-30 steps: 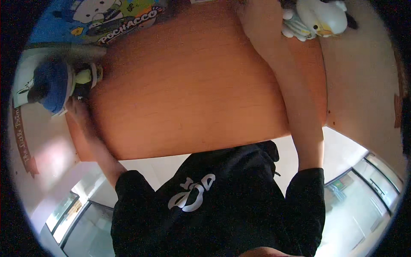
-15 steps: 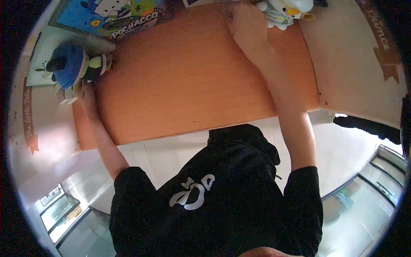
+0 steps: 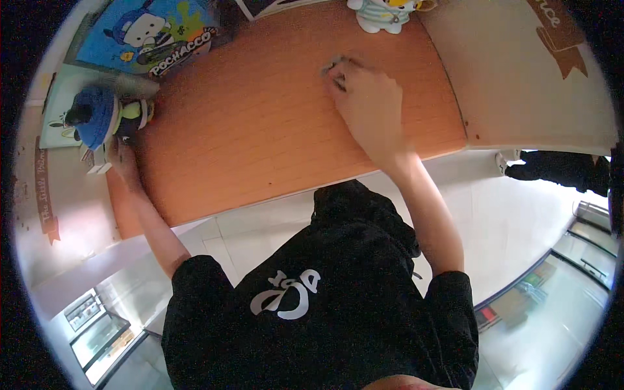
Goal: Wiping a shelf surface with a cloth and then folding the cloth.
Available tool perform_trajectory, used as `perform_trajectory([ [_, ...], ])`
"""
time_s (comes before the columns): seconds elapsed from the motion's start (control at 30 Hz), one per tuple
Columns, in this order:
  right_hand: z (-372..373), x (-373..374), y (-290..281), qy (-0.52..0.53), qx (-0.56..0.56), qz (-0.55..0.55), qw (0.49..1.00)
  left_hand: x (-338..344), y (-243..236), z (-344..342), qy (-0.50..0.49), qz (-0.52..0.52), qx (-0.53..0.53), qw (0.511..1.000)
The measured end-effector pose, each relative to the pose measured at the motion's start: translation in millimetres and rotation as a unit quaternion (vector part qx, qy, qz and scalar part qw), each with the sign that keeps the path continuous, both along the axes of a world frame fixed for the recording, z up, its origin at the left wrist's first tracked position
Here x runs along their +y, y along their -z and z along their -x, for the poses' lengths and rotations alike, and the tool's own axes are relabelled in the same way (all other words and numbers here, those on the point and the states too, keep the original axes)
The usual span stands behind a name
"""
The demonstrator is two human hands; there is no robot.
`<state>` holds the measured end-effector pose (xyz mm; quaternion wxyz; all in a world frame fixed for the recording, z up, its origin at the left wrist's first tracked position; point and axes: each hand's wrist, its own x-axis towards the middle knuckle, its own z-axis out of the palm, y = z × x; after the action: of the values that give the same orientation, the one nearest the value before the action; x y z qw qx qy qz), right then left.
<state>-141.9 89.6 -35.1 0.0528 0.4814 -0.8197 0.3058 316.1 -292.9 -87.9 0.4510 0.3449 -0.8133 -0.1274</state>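
My right hand (image 3: 374, 110) is over the orange wood-grain shelf board (image 3: 260, 123), its fingers pinched together. A small grey-blue and dark bit shows at the fingertips, too blurred to name. On the left, my left hand (image 3: 125, 159) is right beside a toy figurine (image 3: 97, 114) with a blue hat and green-and-black clothing. The figurine hides most of those fingers, so their grip on it cannot be made out. A small white block-like piece (image 3: 97, 161) is next to that hand.
A blue cartoon picture panel (image 3: 172, 45) stands at the far left. At the far edge is a white figurine (image 3: 382, 18) in pale striped clothes, near a dark-edged card (image 3: 273, 6). White side walls (image 3: 487, 84) flank the board. Beyond the right wall shows a dark trouser leg (image 3: 559, 172).
My right hand has drawn back from beside the white figurine toward me, onto the middle right of the board. My left hand stays by the blue-hatted figurine. The whole view has shifted slightly.
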Motion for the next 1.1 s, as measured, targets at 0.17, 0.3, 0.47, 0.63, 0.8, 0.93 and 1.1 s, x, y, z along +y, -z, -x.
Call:
perform_trajectory([
  [0.17,-27,44,-13,-0.014,-0.028,0.017,0.999,-6,-2,-4,-0.017,0.003,-0.042,0.999],
  [0.3,-48,80,-18,-0.017,-0.022,0.004,1.0,-9,1,-12,-0.036,-0.002,-0.062,0.997],
  [0.47,-62,108,-25,-0.031,0.019,-0.012,0.999,-14,7,-22,-0.057,-0.003,-0.083,0.995],
  [0.63,-64,120,-30,-0.046,0.01,-0.03,0.998,-18,5,-32,-0.059,-0.004,-0.104,0.993],
  [0.8,-56,112,-41,-0.045,-0.022,-0.076,0.996,20,-31,5,0.0,-0.041,-0.086,0.995],
  [0.93,-46,97,-46,-0.047,-0.06,-0.109,0.991,40,-55,11,0.05,-0.11,-0.055,0.991],
  [1.1,-27,67,-41,-0.065,-0.089,-0.074,0.991,26,-58,1,0.068,-0.207,-0.035,0.975],
])
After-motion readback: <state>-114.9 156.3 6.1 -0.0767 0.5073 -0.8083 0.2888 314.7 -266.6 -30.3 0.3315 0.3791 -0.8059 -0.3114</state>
